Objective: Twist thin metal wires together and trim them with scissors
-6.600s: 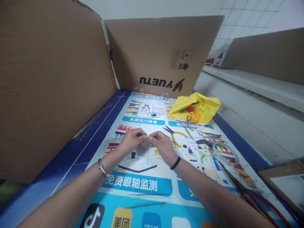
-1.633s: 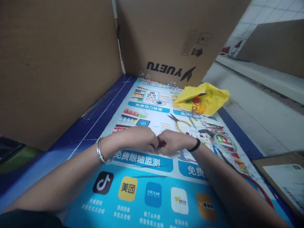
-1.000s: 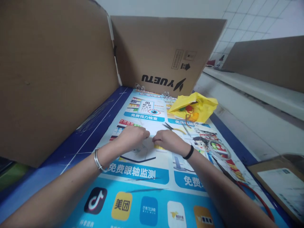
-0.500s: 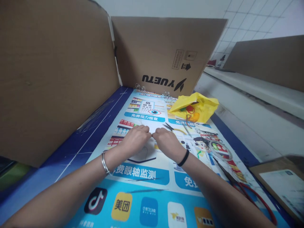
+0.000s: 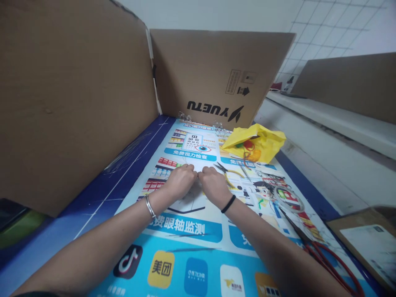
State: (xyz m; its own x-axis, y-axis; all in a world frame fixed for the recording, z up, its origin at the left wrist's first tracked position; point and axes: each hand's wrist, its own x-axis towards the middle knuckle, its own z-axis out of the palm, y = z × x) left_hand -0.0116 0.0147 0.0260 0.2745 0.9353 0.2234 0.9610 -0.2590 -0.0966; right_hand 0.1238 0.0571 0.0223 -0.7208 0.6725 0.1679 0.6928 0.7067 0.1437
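Note:
My left hand (image 5: 182, 180) and my right hand (image 5: 213, 185) meet knuckle to knuckle over the printed sheet. Both are closed, fingers pinched on what looks like a thin wire (image 5: 197, 175); most of it is hidden by the fingers. Just beyond my right hand lie pliers (image 5: 230, 172) with yellow handles, jaws pointing away to the left. A coil of thin wire (image 5: 289, 199) rests farther right. Scissors (image 5: 309, 243) with red handles lie beside my right forearm. Loose dark wire pieces (image 5: 192, 249) are on the sheet between my forearms.
A yellow bag (image 5: 269, 142) with red and orange cord sits at the back right. Cardboard panels (image 5: 216, 62) stand at the back and left. Small clear beads or trinkets (image 5: 218, 125) lie by the back panel. A brown package (image 5: 365, 235) is at the right edge.
The view has shifted slightly, and both forearms sit a little differently. My hands stay together, still pinched at the same spot.

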